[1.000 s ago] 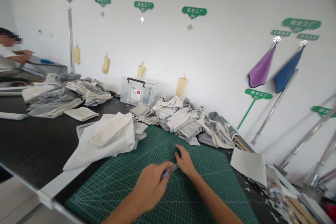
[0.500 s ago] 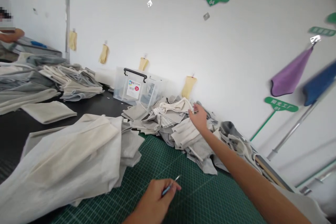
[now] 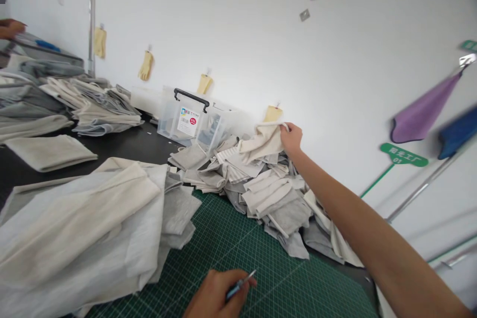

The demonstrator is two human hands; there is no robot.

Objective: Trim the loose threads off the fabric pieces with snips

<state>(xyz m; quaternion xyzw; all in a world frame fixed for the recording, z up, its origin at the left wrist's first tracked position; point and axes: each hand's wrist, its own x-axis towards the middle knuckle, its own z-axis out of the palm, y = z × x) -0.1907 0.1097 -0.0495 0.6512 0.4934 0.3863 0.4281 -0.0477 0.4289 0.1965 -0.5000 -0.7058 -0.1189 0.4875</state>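
My right hand (image 3: 291,139) pinches the edge of a cream piece of cloth (image 3: 263,141) and lifts it above a heap of grey, white and striped cloth pieces (image 3: 270,191). The lower part of the cream piece still rests against the heap. Low in the view, over the green cutting mat (image 3: 283,278), my left hand (image 3: 221,292) is closed round a small blue-handled tool (image 3: 238,288) with a pointed metal tip. Most of the handle is hidden by the fingers, so its exact kind does not show.
Large cream and grey cloths (image 3: 85,238) cover the mat's left side. A folded cloth (image 3: 52,153) and stacked cloths (image 3: 93,107) lie farther left. A clear plastic box (image 3: 169,114) stands behind the heap. Another person's hand (image 3: 13,27) shows at far left.
My right hand has closed on the cream cloth and raised it from the top of the heap. My left hand still holds the tool. The view has shifted slightly.
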